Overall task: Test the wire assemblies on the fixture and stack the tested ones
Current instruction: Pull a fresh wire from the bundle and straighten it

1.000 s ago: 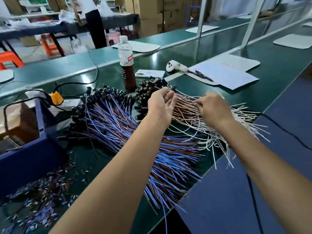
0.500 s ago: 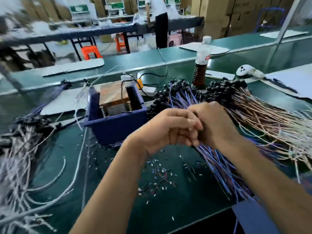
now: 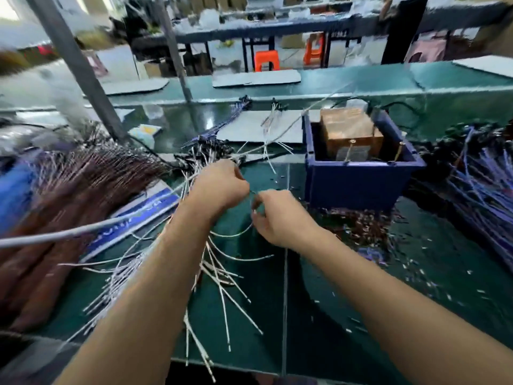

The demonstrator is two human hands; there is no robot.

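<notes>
A thin white wire assembly (image 3: 236, 234) loops between my two hands over the green bench. My left hand (image 3: 219, 187) grips its upper part with curled fingers. My right hand (image 3: 277, 215) pinches its other end just to the right. Below them a loose pile of white wire assemblies (image 3: 172, 273) fans out toward the bench's front edge. The blue test fixture box (image 3: 358, 179) with a copper-coloured block (image 3: 349, 132) inside stands right of my hands.
A thick pile of brown wires (image 3: 69, 207) lies at the left, blue wires (image 3: 483, 190) at the right. Cut wire scraps (image 3: 361, 226) litter the bench before the fixture. A grey post (image 3: 80, 70) rises at the left. A white sheet (image 3: 258, 126) lies behind.
The view has swung left, from the brown-and-white pile past the blue wires to the white pile left of the fixture. My hands have moved together and now hold one white wire.
</notes>
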